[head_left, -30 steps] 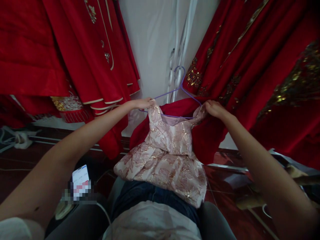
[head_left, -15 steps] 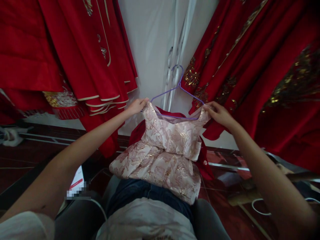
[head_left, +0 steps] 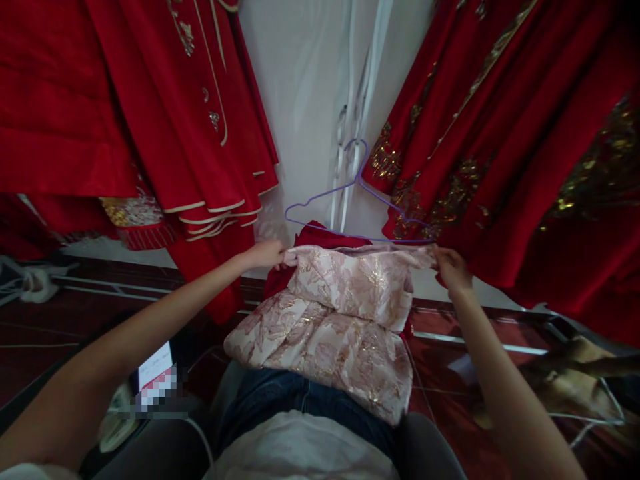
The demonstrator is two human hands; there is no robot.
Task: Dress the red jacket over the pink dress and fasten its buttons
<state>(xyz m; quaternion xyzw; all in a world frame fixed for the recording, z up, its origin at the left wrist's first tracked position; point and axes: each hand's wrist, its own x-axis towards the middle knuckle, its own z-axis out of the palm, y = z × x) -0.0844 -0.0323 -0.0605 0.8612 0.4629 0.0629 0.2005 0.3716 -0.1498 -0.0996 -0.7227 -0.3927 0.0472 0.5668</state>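
Note:
A pale pink and gold brocade dress (head_left: 350, 287) lies spread over my lap, its lower part folded. My left hand (head_left: 270, 255) grips the strap at its left shoulder, fingers closed. At the other end my right hand (head_left: 453, 268) pinches the right shoulder strap and pulls it out sideways. Just above the neckline is a purple hanger (head_left: 325, 193), its hook upward; its bar runs along the dress's top edge. Whether the hanger touches the dress I cannot tell. Dark red fabric (head_left: 325, 235) shows behind the dress.
Red garments (head_left: 200, 133) with gold trim hang on the left, and red sequined garments (head_left: 480, 133) on the right. Between them stands a white cabinet (head_left: 295, 80) with metal handles. A lit phone (head_left: 155, 367) lies by my left thigh, with a cable nearby.
The dress straps have come off the hanger's shoulders. Both hands have moved down and outward, stretching the neckline flatter. The hanger stays above the dress.

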